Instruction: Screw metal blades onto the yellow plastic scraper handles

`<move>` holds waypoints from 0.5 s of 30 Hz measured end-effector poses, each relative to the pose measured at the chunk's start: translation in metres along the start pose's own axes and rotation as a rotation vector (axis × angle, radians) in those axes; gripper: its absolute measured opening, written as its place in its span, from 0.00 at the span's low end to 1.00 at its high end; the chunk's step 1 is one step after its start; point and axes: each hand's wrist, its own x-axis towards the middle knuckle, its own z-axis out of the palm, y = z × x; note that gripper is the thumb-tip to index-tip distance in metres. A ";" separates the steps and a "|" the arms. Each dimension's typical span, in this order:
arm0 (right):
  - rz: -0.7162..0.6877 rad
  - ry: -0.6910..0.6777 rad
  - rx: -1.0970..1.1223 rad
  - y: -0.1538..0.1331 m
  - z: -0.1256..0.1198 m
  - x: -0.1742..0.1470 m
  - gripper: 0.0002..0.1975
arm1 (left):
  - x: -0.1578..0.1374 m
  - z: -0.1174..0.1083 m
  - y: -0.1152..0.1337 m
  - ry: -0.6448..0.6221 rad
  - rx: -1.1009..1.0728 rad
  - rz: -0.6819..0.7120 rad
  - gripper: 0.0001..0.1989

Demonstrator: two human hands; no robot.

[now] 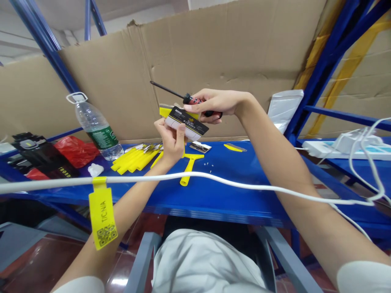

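My left hand [171,140] is closed on a black and white printed card [187,123], thumb on its front. A yellow piece [165,111] with a clear-looking edge shows behind the card. My right hand [215,102] is wrapped round the red and black handle of a screwdriver [168,88], its shaft pointing up and left. The right fingers are close to the card's upper right edge; whether they touch it is unclear. Below lies a yellow T-shaped scraper handle [189,171], with several tiny screws [208,164] beside it.
A pile of yellow scraper handles [134,158] lies left, near a water bottle [100,130] and red bag [76,150]. Another card [200,146] and a yellow-edged piece [234,147] lie behind. A white cable [238,184] crosses in front; a power strip [324,149] is right.
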 end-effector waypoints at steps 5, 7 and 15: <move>-0.056 0.135 -0.033 -0.001 -0.005 -0.007 0.26 | -0.004 0.004 -0.002 -0.007 0.032 0.044 0.40; -0.066 0.154 -0.053 0.000 -0.007 -0.009 0.26 | -0.007 0.005 -0.005 -0.025 0.010 0.021 0.40; -0.052 0.097 -0.194 0.001 -0.009 -0.009 0.26 | -0.014 0.009 -0.021 -0.080 -0.042 0.008 0.39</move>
